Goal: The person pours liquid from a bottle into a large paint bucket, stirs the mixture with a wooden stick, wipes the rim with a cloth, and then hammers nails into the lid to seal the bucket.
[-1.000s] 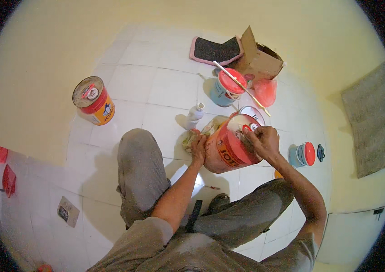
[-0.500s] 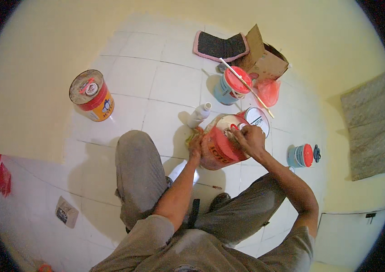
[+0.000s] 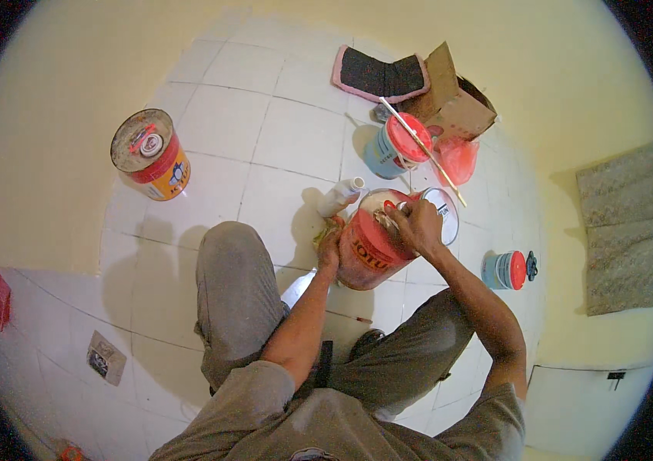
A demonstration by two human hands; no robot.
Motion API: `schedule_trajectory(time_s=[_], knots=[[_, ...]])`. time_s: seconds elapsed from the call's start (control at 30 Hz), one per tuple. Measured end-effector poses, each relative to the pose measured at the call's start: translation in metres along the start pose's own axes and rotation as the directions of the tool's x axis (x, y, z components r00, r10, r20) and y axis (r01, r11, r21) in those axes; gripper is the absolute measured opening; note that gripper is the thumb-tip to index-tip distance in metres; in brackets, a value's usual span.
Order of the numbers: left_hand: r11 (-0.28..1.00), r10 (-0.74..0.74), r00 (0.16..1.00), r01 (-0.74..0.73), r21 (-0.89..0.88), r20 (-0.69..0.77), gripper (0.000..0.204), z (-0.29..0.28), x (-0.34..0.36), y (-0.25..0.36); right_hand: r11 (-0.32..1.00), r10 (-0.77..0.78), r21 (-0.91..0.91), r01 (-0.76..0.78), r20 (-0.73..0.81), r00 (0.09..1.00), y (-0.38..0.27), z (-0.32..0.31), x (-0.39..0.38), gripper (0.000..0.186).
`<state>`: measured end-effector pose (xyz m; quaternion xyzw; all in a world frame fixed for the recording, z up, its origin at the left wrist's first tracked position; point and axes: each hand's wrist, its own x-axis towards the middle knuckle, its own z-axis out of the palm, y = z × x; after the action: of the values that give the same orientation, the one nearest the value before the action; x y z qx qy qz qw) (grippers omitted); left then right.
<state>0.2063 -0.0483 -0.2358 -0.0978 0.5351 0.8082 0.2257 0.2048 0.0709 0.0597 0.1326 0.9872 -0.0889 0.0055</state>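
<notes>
A red paint can (image 3: 372,253) with an orange band sits tilted between my knees. My left hand (image 3: 329,247) grips its left side, with a yellowish-green cloth-like thing (image 3: 317,238) showing at the fingers. My right hand (image 3: 418,227) is over the can's pale top, fingers closed at a red plastic handle (image 3: 390,205) beside the spout; the fingertips are partly hidden. Just beyond my left hand stands a white bottle (image 3: 337,198) without a visible cap. A smaller tin with a white lid (image 3: 443,217) is behind my right hand.
A light-blue pail with red lid (image 3: 385,154) has a pale stick (image 3: 426,150) across it. Behind are a cardboard box (image 3: 461,115) and a black pink-edged mat (image 3: 380,74). Another can (image 3: 161,173) stands left; a small blue pail (image 3: 499,271) lies right. A floor drain (image 3: 107,359) is lower left.
My view has shifted slightly. My right hand has moved a little over the can's top, and more of the pale top shows. My left hand stays on the can's side.
</notes>
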Motion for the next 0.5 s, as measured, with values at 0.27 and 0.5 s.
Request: schedule_trajectory(time_s=[0.27, 0.5], knots=[[0.995, 0.078, 0.997, -0.078, -0.063, -0.005, 0.045, 0.011, -0.015, 0.013, 0.999, 0.026, -0.025, -0.024, 0.072, 0.997, 0.003, 0.001, 0.01, 0.055], [0.992, -0.023, 0.999, 0.03, -0.127, 0.049, 0.038, 0.016, -0.02, 0.004, 0.998, 0.061, -0.031, -0.058, 0.101, 0.993, -0.001, -0.002, 0.007, 0.059]])
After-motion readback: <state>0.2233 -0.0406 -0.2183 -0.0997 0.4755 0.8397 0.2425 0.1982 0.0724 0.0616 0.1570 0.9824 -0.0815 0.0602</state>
